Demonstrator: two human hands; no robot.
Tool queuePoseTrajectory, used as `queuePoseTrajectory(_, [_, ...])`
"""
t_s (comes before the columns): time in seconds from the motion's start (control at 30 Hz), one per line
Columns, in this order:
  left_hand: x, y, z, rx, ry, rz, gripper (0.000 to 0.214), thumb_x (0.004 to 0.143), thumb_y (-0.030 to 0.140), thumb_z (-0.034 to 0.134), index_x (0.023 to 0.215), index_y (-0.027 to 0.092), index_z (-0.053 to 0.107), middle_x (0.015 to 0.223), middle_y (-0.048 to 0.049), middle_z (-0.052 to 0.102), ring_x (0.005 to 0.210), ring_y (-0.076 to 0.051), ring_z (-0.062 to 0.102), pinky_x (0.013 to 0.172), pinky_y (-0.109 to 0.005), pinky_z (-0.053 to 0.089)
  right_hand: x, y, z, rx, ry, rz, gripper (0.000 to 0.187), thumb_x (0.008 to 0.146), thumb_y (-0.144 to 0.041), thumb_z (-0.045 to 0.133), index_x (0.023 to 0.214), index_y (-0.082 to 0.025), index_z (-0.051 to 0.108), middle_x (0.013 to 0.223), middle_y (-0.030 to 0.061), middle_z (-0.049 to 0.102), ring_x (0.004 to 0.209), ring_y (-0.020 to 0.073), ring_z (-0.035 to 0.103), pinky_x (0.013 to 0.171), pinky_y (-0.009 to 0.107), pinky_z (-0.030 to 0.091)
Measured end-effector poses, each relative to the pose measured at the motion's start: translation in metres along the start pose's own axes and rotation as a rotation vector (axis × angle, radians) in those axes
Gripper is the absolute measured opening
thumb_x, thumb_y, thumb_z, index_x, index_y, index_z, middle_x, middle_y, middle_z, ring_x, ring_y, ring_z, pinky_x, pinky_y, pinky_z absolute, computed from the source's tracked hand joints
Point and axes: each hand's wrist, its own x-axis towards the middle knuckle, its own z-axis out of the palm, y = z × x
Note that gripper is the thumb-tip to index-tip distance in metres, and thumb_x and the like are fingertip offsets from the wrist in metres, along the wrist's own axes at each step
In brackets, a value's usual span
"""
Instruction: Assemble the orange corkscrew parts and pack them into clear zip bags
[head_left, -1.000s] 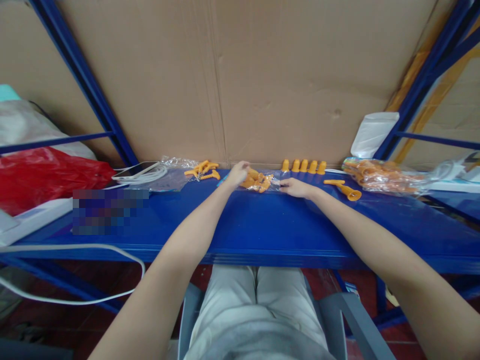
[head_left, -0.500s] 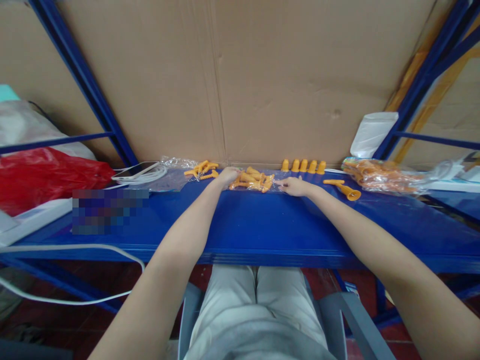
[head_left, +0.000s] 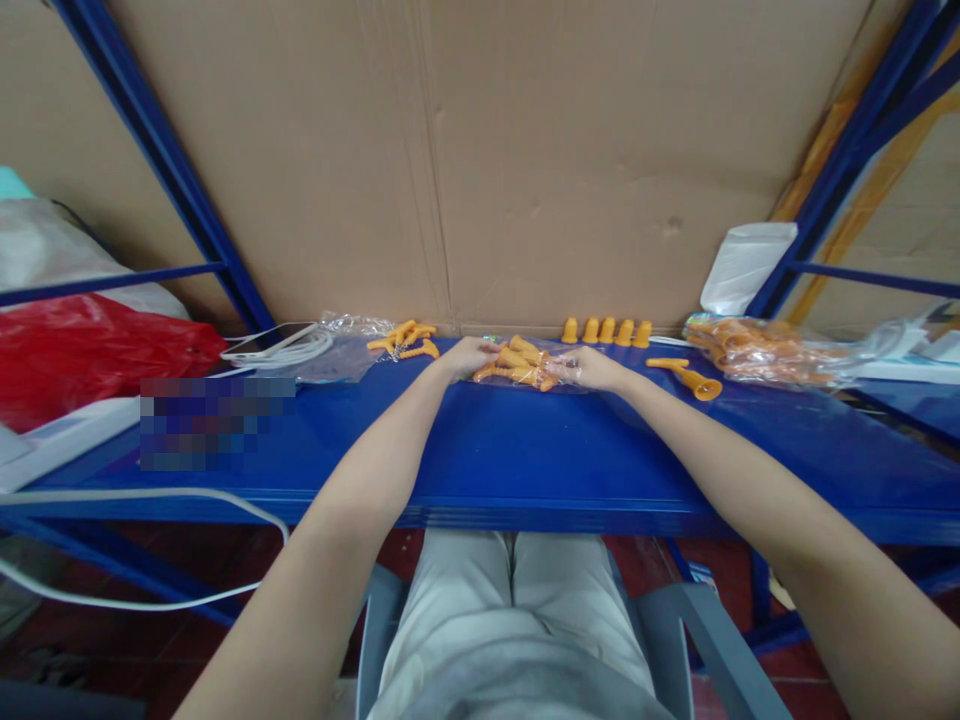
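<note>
The clear bag of orange parts [head_left: 519, 366] lies long-axis left-to-right — left hand [head_left: 465, 356] and right hand [head_left: 590, 368] pinch its ends.

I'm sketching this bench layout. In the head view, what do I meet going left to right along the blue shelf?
In order: red bag, phone, loose orange parts, left hand, small bag, right hand, orange horn, big bag.

Bare forearms, no sleeves, light grey trousers [head_left: 517, 610], grey top [head_left: 517, 695]
</note>
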Motion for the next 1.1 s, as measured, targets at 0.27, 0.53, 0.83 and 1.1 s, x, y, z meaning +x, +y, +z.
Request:
queuePoseTrajectory(0.27, [0.004,-0.002,0.003,0.055,-0.005,0.054,0.023,0.073,0.006,0.058,0.089,0.012,0.074,0.091,-0.0064,0.075,0.09,-0.018,0.067,0.087,-0.03,0.051,0.0,-0.005,0.003,0.056,-0.064,0.054,0.056,0.075,-0.067,0.056,0.08,-0.015,0.075,0.086,0.0088,0.074,0.082,0.023,0.067,0.075,0.03,0.05])
queuePoseTrajectory(0.53, [0.005,-0.001,0.008,0.074,-0.012,0.093,0.023,0.076,0.008,0.055,0.09,0.009,0.073,0.1,-0.0099,0.074,0.093,-0.02,0.067,0.089,-0.03,0.05,0.0,-0.011,0.004,-0.036,-0.034,0.087,0.041,0.079,-0.053,0.062,0.078,-0.013,0.073,0.083,0.0089,0.073,0.075,0.0215,0.066,0.068,0.027,0.047])
queuePoseTrajectory(0.83, [0.011,-0.004,0.012,0.135,0.012,0.114,0.027,0.074,0.007,0.055,0.093,0.011,0.073,0.102,-0.0083,0.073,0.099,-0.02,0.065,0.094,-0.032,0.048,-0.001,-0.009,0.004,0.058,-0.047,0.07,0.043,0.074,-0.058,0.064,0.076,-0.016,0.072,0.083,0.0081,0.074,0.08,0.0229,0.068,0.073,0.028,0.05])
queuePoseTrajectory(1.1, [0.004,0.004,0.015,0.115,0.029,0.165,0.023,0.078,0.009,0.054,0.087,0.012,0.074,0.094,-0.007,0.075,0.093,-0.02,0.066,0.092,-0.032,0.048,-0.002,-0.011,0.003,0.084,-0.082,0.047,0.049,0.076,-0.063,0.058,0.079,-0.015,0.071,0.084,0.009,0.074,0.08,0.0221,0.068,0.075,0.03,0.051])
